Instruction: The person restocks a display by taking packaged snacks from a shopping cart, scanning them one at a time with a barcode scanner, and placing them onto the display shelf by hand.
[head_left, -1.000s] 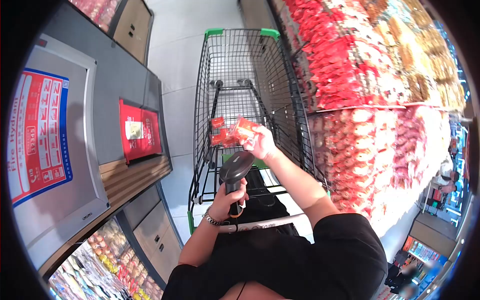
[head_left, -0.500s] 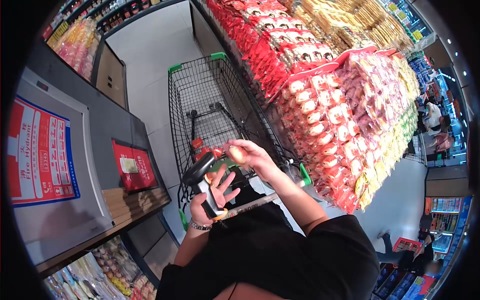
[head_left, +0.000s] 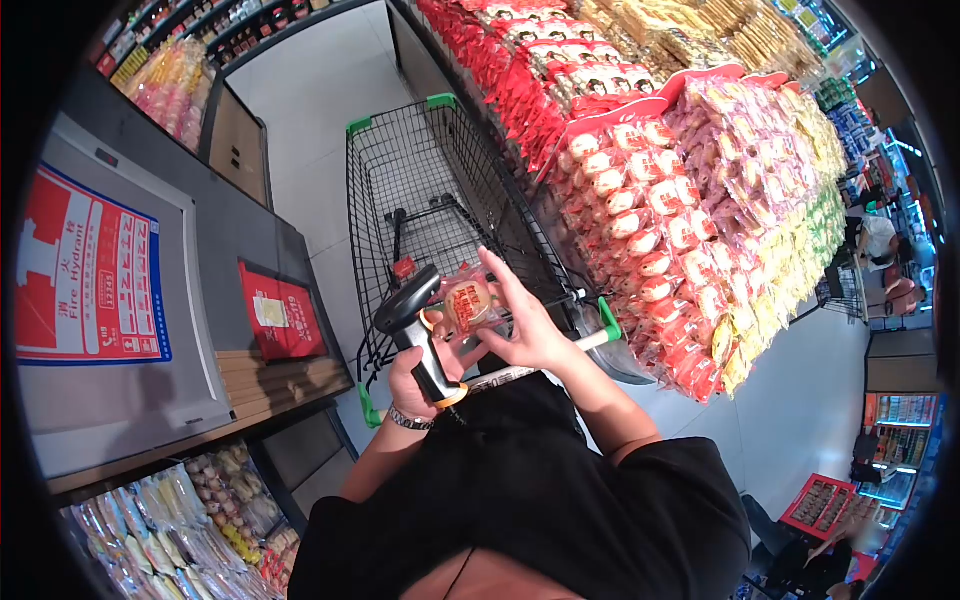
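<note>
Head view: hands (head_left: 530, 338) (head_left: 407, 380) hold a scanner (head_left: 410, 303) and, seemingly, a red-printed packet (head_left: 467, 304)

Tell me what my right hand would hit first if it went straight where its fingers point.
Probably the shopping cart's wire basket, since your right hand points up across it in the picture. Depth is unclear, so it might pass above.
</note>
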